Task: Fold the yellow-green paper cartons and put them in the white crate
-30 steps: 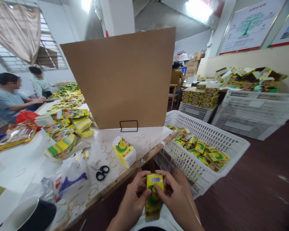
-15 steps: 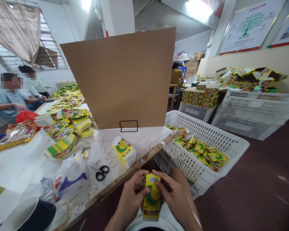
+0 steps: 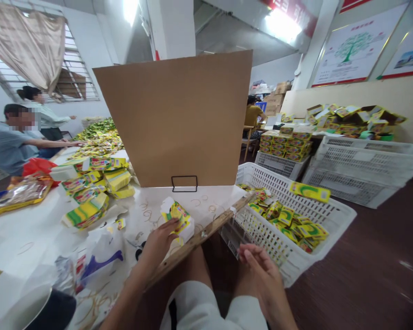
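My left hand (image 3: 161,242) reaches over the white table (image 3: 223,195), its fingers on a small stack of yellow-green flattened boxes (image 3: 181,219); whether it grips one is hard to see. My right hand (image 3: 259,262) hangs beside the white basket (image 3: 333,215), fingers curled and apart, with nothing visible between them. A yellow box (image 3: 310,191) is in mid-air over the far right part of the basket. Many similar small boxes (image 3: 285,215) lie inside the basket. Black scissors (image 3: 139,251) are partly hidden behind my left wrist.
A cardboard sheet (image 3: 182,119) stands upright in a black wire holder (image 3: 184,184). Left on the table are larger yellow cartons (image 3: 86,210), plastic bags (image 3: 103,256), rubber bands and a dark cup (image 3: 57,309). Two people are at the far left. Stacked crates (image 3: 365,160) stand at right.
The box held in both hands has left them, and a box now flies above the basket. My left hand moved to the stack on the table; my right hand moved right and opened.
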The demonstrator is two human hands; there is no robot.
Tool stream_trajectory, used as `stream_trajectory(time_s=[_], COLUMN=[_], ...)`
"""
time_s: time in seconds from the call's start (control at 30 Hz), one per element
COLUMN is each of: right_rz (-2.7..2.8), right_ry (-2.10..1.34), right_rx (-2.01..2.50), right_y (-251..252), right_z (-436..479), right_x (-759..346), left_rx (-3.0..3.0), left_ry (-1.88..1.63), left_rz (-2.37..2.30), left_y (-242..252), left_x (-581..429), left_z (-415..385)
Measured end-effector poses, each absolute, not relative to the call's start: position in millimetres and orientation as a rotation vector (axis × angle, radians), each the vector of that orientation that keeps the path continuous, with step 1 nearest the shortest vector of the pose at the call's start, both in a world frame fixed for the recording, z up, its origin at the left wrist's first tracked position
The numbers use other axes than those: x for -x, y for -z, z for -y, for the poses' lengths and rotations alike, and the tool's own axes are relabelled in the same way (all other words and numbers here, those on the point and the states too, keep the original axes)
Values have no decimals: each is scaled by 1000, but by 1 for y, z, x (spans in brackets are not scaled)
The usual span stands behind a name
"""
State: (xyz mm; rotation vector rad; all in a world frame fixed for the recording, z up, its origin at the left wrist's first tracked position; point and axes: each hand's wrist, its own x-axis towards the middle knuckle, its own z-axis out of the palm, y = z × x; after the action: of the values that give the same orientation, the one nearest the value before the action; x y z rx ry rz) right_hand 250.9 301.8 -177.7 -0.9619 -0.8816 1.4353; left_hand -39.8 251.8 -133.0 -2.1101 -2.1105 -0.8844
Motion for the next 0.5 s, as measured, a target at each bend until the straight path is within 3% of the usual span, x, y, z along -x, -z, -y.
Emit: stream_trajectory(time_s=[0.3, 0.5], right_rz=[933, 925], right_ry=[-1801, -1794], right_rx=[908, 908], right_y=[161, 144], right_z=[-269, -271], right_x=[-224, -206], left_rx=[2059, 2052], left_ry=[1063, 1203], left_rz=[1756, 1412], left_y=[127, 126], left_x=[18, -12], left_z=[-232, -221])
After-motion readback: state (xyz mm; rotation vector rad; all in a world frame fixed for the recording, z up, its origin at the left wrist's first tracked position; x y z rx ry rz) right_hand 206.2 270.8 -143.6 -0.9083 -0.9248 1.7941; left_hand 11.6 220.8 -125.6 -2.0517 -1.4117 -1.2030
